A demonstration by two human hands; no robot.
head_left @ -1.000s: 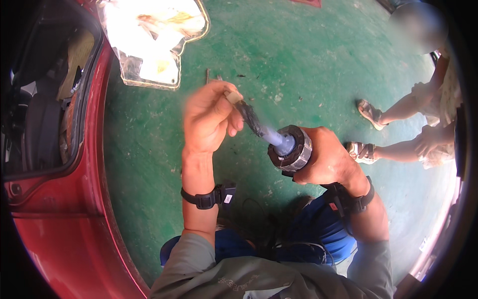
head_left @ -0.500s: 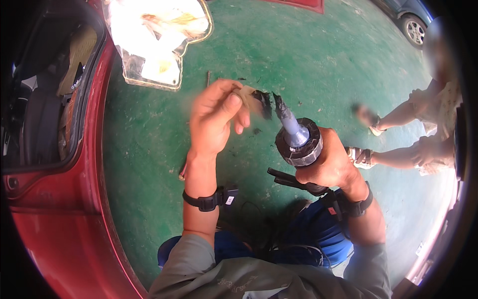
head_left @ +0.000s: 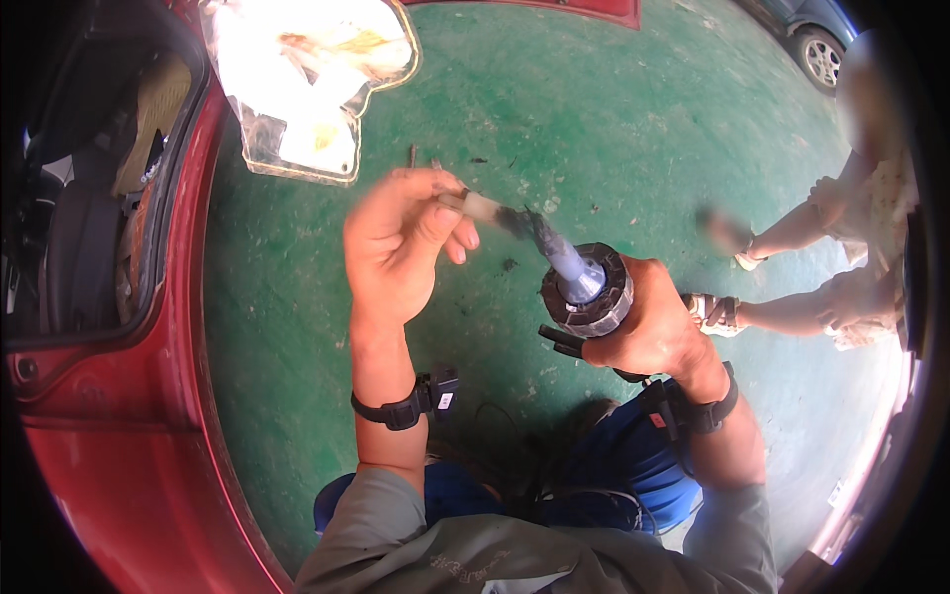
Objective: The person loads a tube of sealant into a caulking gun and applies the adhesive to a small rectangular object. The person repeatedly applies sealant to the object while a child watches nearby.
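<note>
My right hand [head_left: 655, 322] is closed round a caulking gun [head_left: 612, 315] with a black ring at its front. Its bluish-grey nozzle [head_left: 562, 255] slants up and left, with black sealant smeared over the tip. Between the thumb and fingers of my left hand [head_left: 396, 247] is a small pale flat strip [head_left: 482, 206]. The strip's far end is dark with the same black stuff and touches or nearly touches the nozzle tip; blur hides which. My palm and fingers cover the rest of the strip.
On my left stands a red car [head_left: 109, 396] with its window opening facing me. A bright, clear plastic-covered piece [head_left: 297, 163] juts out above the green floor [head_left: 515, 109]. Dark scraps lie on that floor. To the right a person [head_left: 792, 312] sits; a blue car [head_left: 826, 25] is beyond.
My left hand has moved left and slightly down and turned the strip, which now shows longer and paler. The nozzle has shifted slightly left and down, its ragged sealant tip changing shape.
</note>
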